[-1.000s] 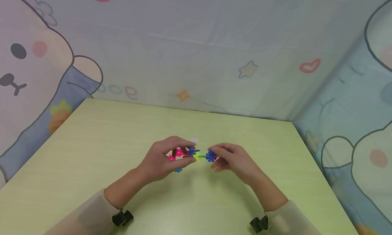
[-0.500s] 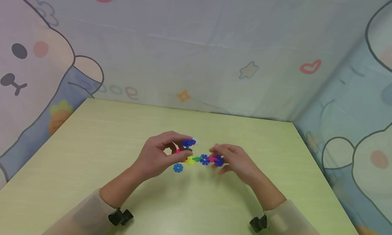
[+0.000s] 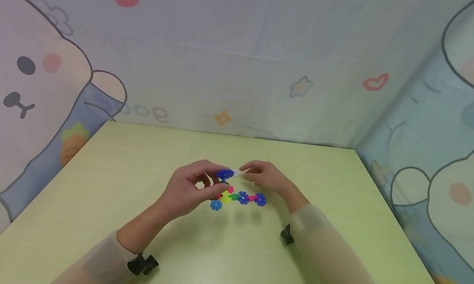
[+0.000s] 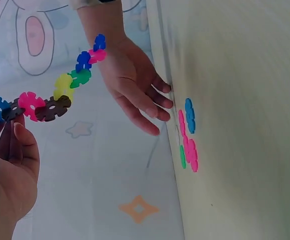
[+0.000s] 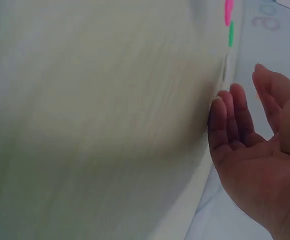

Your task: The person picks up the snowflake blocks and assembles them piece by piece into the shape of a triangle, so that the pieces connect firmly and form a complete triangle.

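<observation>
Holding one chain (image 4: 60, 107), left hand (image 3: 185, 189), one yellow disc (image 4: 63, 86)

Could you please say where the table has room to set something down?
The table looks bare left of the left hand, right of the right sleeve, and behind the right hand toward the backdrop. Crowding is near the left hand: chain held above, loose discs below.

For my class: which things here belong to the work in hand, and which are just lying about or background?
Belong to the work:
linked disc chain, held by the left hand
white disc, near the right hand
loose blue disc, pink discs and green disc, probably spare parts

Just around it:
table
printed backdrop
black wrist devices
</observation>
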The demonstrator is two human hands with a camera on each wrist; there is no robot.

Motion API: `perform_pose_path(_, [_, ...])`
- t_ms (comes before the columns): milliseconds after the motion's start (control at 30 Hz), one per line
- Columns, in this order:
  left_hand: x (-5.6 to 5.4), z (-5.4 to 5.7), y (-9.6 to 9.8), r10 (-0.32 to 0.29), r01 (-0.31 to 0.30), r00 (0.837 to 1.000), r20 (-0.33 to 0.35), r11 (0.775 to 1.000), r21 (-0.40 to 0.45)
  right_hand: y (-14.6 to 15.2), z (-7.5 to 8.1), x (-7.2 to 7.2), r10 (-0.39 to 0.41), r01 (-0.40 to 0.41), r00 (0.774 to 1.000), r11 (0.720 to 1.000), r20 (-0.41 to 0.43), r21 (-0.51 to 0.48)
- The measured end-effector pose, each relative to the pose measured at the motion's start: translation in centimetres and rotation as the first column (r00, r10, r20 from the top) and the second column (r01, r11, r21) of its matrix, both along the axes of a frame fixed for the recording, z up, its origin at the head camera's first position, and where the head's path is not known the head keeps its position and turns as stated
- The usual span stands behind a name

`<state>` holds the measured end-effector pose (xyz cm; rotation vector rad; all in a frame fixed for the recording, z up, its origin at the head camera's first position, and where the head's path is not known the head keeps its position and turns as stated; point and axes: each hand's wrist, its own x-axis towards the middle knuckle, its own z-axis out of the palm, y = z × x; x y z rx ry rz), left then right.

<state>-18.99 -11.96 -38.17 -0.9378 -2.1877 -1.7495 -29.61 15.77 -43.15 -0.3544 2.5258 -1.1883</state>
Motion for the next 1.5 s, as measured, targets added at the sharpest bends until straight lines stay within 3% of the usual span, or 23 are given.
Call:
perform_pose_path(233, [0.1, -0.6, -0.3, -0.009, 0.008, 0.998, 0.054, 1.000, 0.017, -1.4, -0.6, -1.9, 0.131, -0.122, 0.991, 0.973, -0.034, 0.198])
perform_pose_path(433, [0.0, -0.7, -0.1, -0.007, 0.004, 0.997, 0.073, 0.999, 0.039, -1.5, -0.6, -2.2, 0.128, -0.104, 0.990, 0.953, -0.066, 0.285])
perform_pose_path(667, [-0.1, -0.5, 0.4, 0.004, -0.006, 0.998, 0.064, 1.000, 0.025, 0.2, 0.1, -1.2, 0.075, -0.065, 0.997, 0.962, -0.026, 0.266])
perform_pose_path(833, [-0.2, -0.6, 1.0, -0.016, 0.014, 0.997, 0.073, 1.000, 0.025, 1.8, 1.0, 0.6, 0.042, -0.034, 0.999, 0.969, -0.025, 0.246])
perform_pose_path(967, [-0.1, -0.7, 1.6, -0.006, 0.004, 0.993, 0.120, 1.000, 0.011, 3.2, 2.3, 2.8, 0.010, -0.002, 0.997, 0.995, -0.075, 0.097])
perform_pose_path(1067, [-0.2, -0.7, 2.1, -0.006, 0.006, 0.985, 0.170, 1.000, 0.002, 4.0, 3.8, 4.6, -0.029, 0.021, 0.993, 0.998, -0.117, -0.067])
perform_pose_path(1167, [-0.3, -0.7, 2.6, -0.014, 0.014, 0.976, 0.217, 1.000, 0.001, 4.3, 5.5, 6.4, -0.096, 0.066, 0.986, 0.975, -0.134, -0.210])
perform_pose_path(1267, [-0.3, -0.6, 3.0, -0.001, 0.001, 0.967, 0.255, 1.000, 0.000, 4.3, 6.7, 8.1, -0.135, 0.090, 0.985, 0.935, -0.110, -0.344])
perform_pose_path(1367, [-0.3, -0.4, 3.3, 0.033, -0.030, 0.960, 0.280, 0.999, -0.012, 4.1, 7.3, 9.4, -0.115, 0.079, 0.992, 0.894, -0.054, -0.442])
perform_pose_path(1500, [-0.4, -0.4, 3.5, 0.042, -0.036, 0.957, 0.287, 0.999, -0.023, 3.6, 7.6, 10.5, -0.060, 0.057, 0.998, 0.874, 0.010, -0.482])
